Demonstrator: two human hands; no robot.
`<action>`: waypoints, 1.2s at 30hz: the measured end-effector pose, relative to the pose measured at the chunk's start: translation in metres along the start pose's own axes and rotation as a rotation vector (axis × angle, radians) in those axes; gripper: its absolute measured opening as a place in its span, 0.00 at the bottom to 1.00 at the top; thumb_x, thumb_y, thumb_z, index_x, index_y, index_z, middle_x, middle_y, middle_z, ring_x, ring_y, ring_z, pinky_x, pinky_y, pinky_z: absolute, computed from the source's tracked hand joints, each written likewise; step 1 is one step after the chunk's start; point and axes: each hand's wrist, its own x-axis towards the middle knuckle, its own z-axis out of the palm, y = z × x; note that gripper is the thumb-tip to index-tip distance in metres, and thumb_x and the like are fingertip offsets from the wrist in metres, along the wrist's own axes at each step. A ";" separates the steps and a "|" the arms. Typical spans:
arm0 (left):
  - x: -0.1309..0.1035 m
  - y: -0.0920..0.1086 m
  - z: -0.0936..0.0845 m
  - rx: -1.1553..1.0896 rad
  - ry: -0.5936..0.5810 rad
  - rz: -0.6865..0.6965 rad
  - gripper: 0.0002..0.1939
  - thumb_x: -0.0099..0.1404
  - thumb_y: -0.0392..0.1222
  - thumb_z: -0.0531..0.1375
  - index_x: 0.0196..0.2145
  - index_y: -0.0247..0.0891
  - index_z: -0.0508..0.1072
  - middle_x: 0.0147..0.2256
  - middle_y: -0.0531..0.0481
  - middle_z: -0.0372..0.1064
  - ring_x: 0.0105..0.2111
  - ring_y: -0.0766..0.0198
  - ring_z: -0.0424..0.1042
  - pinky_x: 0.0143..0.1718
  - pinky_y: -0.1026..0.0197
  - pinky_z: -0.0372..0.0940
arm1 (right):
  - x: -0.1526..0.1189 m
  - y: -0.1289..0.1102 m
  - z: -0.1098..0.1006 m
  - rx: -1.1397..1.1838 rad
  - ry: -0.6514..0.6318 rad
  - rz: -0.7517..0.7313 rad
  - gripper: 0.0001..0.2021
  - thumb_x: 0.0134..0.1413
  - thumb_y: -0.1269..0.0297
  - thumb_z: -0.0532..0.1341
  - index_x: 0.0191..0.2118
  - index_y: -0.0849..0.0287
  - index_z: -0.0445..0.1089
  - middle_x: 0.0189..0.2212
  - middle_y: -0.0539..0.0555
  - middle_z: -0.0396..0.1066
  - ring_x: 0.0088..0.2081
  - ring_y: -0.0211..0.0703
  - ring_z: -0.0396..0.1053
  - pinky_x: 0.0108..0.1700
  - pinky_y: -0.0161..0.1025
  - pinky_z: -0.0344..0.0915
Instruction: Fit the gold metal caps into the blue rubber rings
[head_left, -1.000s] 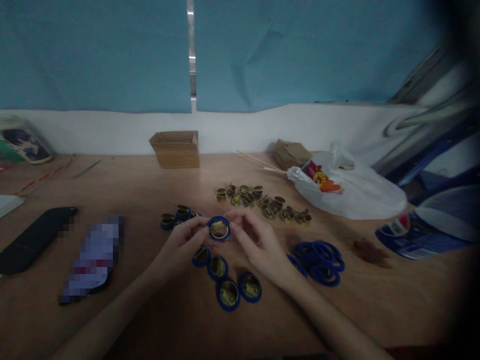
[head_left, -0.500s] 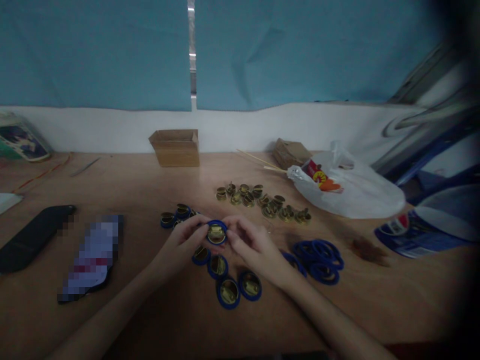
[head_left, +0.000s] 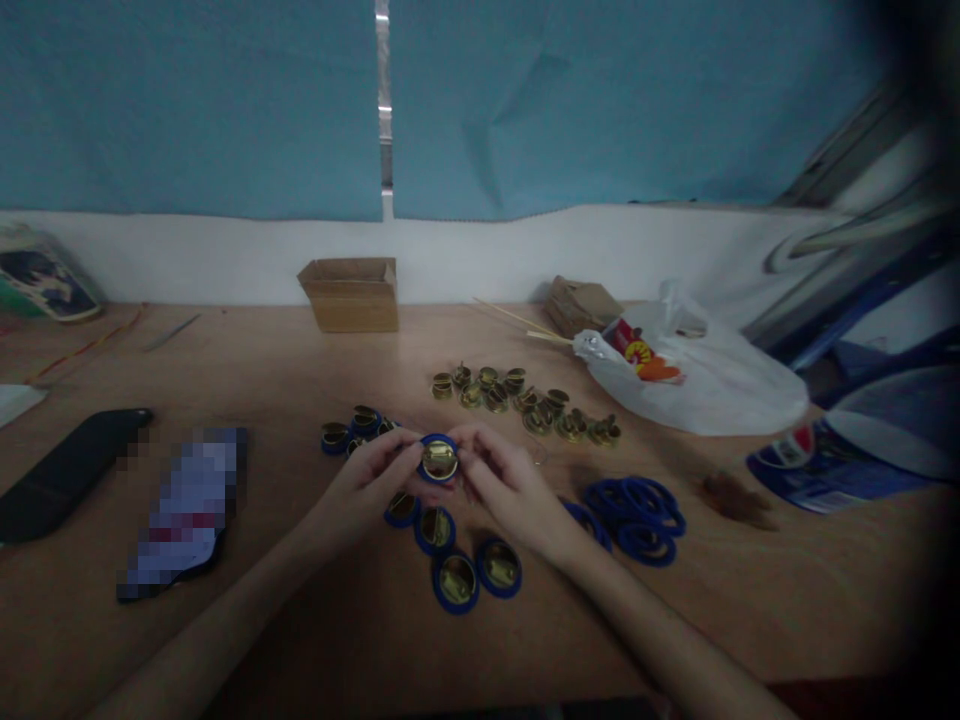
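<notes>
Between my two hands, just above the table, is a round gold metal disc in a blue ring (head_left: 439, 459). The fingertips of my left hand (head_left: 380, 472) pinch its left edge. My right hand (head_left: 501, 478) grips the right edge with thumb and fingers. Several like pieces lie below my hands, among them a blue-ringed disc (head_left: 455, 580) nearest me. More blue-ringed pieces (head_left: 365, 420) sit behind my left hand, partly covered by it. Farther back stand several bare gold metal pieces (head_left: 496, 398) with raised flaps. Loose blue rings (head_left: 636, 515) are heaped right of my right forearm.
An open cardboard box (head_left: 354, 300) and a smaller brown box (head_left: 583, 305) stand by the wall. On the right are a white plastic bag (head_left: 697, 375) and a blue Pepsi cup (head_left: 832, 460). A black phone-shaped object (head_left: 71, 475) and a blurred-out phone (head_left: 184, 520) lie left.
The disc in its blue ring has shifted slightly right and up between my fingers, and its face is tilted a little differently. Both hands keep hold of it.
</notes>
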 end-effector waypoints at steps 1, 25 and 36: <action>0.000 -0.001 0.001 -0.025 -0.011 -0.012 0.11 0.67 0.47 0.57 0.41 0.40 0.73 0.39 0.48 0.77 0.34 0.61 0.79 0.38 0.60 0.72 | 0.001 0.002 0.000 0.024 0.003 0.016 0.09 0.63 0.63 0.51 0.42 0.59 0.66 0.27 0.48 0.63 0.26 0.35 0.59 0.27 0.33 0.58; 0.003 -0.005 -0.004 -0.101 -0.059 -0.028 0.14 0.67 0.47 0.57 0.48 0.42 0.73 0.45 0.47 0.76 0.39 0.57 0.79 0.45 0.54 0.72 | -0.006 0.001 -0.004 -0.318 0.087 -0.231 0.16 0.62 0.69 0.53 0.55 0.55 0.57 0.35 0.51 0.69 0.33 0.40 0.68 0.35 0.37 0.65; 0.002 0.005 -0.004 0.075 0.104 0.088 0.14 0.63 0.43 0.62 0.47 0.40 0.73 0.47 0.46 0.75 0.47 0.57 0.74 0.48 0.58 0.68 | -0.005 -0.005 -0.003 -0.431 0.092 -0.337 0.12 0.63 0.68 0.55 0.52 0.55 0.63 0.44 0.54 0.73 0.41 0.41 0.72 0.42 0.39 0.68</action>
